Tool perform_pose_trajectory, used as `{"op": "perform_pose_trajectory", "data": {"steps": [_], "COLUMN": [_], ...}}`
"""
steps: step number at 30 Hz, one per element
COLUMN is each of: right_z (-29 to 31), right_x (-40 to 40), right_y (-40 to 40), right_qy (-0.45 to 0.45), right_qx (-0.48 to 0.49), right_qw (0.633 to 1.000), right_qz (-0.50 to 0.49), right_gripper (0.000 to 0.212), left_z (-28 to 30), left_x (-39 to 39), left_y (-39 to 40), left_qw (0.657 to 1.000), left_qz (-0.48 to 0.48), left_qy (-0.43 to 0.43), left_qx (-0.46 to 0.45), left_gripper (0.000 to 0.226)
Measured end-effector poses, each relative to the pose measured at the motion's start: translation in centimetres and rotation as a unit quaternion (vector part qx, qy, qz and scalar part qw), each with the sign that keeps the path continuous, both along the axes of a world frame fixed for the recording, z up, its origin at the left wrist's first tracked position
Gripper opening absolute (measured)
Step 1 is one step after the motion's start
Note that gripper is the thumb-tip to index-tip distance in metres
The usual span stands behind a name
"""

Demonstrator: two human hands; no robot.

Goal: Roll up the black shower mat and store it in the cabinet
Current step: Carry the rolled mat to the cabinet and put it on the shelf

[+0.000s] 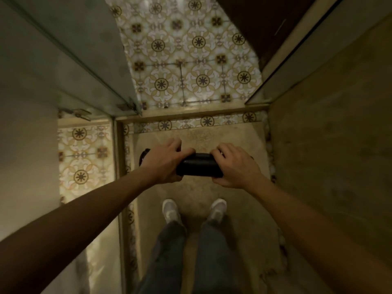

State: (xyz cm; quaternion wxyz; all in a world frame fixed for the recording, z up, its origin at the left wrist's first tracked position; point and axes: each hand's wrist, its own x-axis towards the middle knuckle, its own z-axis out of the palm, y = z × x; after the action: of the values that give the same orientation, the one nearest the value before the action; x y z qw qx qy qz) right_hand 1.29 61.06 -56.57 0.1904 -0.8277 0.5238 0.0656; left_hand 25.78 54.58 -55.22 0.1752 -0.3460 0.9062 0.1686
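Most of the rolled black mat (198, 166) is covered: the left hand (164, 161) wraps over its 9 o'clock part and the right hand (235, 164) over its 3 o'clock end, so only the middle stretch and a dark rim at far 9 o'clock show. How tight the roll is cannot be told. Both forearms run off the frame's lower corners — elbows unseen. The jeans (169, 257) are cut at 6 o'clock. At 1 o'clock, a dark brown panel (254, 24) is too dim and cropped to identify — door or cabinet, unclear.

Black shower mat (198, 166), seemingly fully rolled, horizontal above the floor.
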Motion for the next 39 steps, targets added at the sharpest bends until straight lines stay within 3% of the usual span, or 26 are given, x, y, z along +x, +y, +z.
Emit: {"op": "perform_pose_trajectory", "data": {"steps": [6,15,24,39], "right_z": [7.9,12.1,11.6,16.2], "right_x": [-2.1,-3.7,-3.1,-2.8], "right_y": [-1.2,-8.8,-27.7,-58.5], "right_qy": [0.022,0.031,0.063,0.088], "right_qx": [-0.004,-0.02,-0.026,-0.056], "right_qw": [1.0,0.996,0.993,0.987], "right_qz": [0.021,0.081,0.095,0.126], "right_gripper": [0.062,0.065,0.068,0.068], "left_z": [7.3,11.5,10.9,13.7], "left_x": [-1.8,-2.9,-2.5,-2.4], "left_y": [0.3,-4.8,-23.2,-52.4], "left_qw": [0.998,0.994,0.992,0.985], "left_qz": [0.042,0.097,0.112,0.15], "left_qy": [0.041,0.047,0.05,0.081], "left_qx": [0.007,-0.016,-0.011,-0.035], "left_gripper": [0.074,0.078,0.074,0.073]}}
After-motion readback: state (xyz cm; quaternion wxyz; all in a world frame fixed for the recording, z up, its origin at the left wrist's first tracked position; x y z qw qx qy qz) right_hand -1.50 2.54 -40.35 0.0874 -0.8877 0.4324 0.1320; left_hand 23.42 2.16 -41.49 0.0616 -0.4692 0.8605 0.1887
